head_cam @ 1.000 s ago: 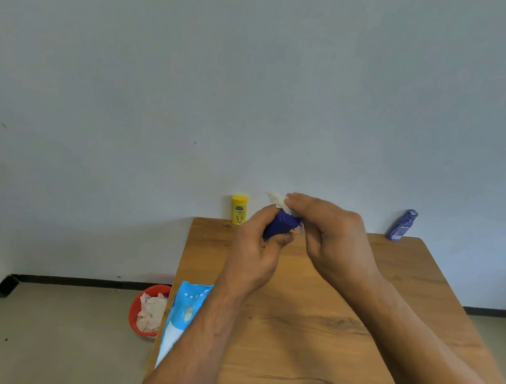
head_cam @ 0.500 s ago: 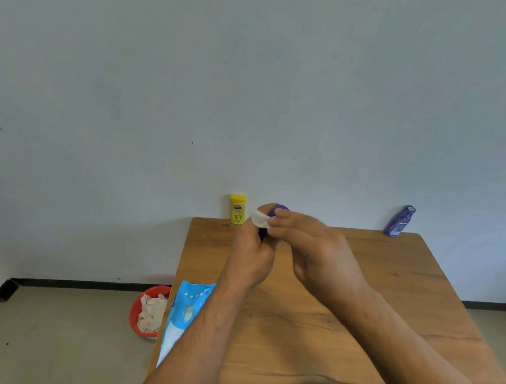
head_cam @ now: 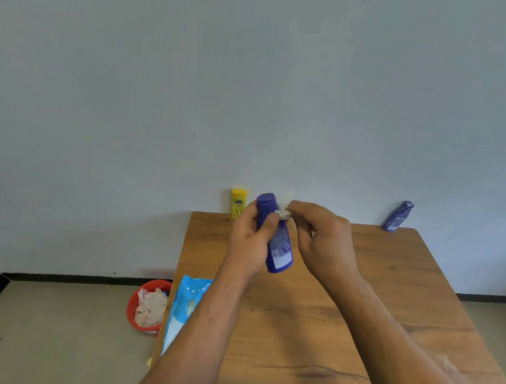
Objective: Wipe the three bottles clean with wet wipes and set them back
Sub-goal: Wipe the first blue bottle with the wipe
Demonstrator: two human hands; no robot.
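Observation:
My left hand [head_cam: 252, 240] grips a dark blue bottle [head_cam: 279, 249] above the wooden table [head_cam: 309, 334], cap end tilted up and away from me. Pinched in my right hand [head_cam: 321, 240] is a small white wet wipe [head_cam: 285, 208], pressed against the bottle's upper side just below the cap. A yellow bottle [head_cam: 238, 203] stands upright at the table's far left edge against the wall. Another blue bottle [head_cam: 397, 216] leans against the wall at the far right corner.
A light blue wet wipe pack [head_cam: 185, 305] lies on the table's left edge, partly under my left forearm. On the floor left of the table stands a red bin [head_cam: 135, 298] holding crumpled used wipes. A pale wall runs right behind the table.
The blue bottle has swung upright in my left hand, so its label and base now show. My right hand with the wipe has shifted from the cap end to the bottle's side.

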